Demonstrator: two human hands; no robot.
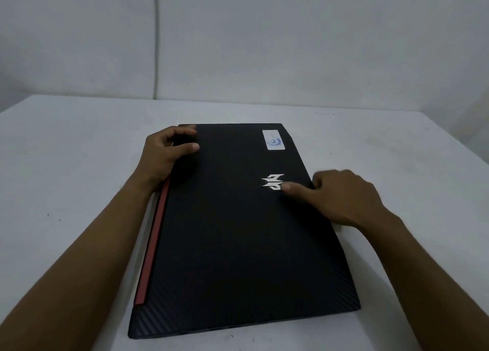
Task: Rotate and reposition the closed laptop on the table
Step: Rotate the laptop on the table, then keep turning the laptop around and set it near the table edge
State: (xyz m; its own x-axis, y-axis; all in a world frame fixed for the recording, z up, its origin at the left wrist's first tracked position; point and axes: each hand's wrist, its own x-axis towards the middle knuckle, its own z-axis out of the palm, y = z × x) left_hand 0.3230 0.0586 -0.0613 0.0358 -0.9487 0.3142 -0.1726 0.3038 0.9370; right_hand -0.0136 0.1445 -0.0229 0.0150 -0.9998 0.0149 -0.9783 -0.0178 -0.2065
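The closed laptop (pixel 238 231) lies flat on the white desk (pixel 66 165), its long sides running away from the person, so that one short end faces them and the other points toward the pale wall (pixel 264 32). A red strip (pixel 153 244) runs down its left long edge, a silver emblem (pixel 272 182) sits on the lid right of centre, and a small white sticker (pixel 274 139) marks the far right corner.

The left hand (pixel 164 154) is at the far left corner, its fingers (pixel 185 148) curled over the edge onto the lid with the thumb beside them; it seems to grip that corner, though the underside is hidden. The right hand (pixel 344 197) rests at the right long edge, forefinger stretched out and touching the lid just by the emblem, the other fingers loosely bent over the rim. This hand is blurred, so whether it clasps the edge or merely presses on top cannot be told.

The risk, as I judge it, is uneven purchase: if the left corner is pulled while the right only pushes with one fingertip, the machine could pivot too quickly, slip from under that finger and skid. Dragging it under pressure could also scuff the base or the desk. The near end lies close to the desk's front edge, so a turn swung toward the person might carry a corner over it.
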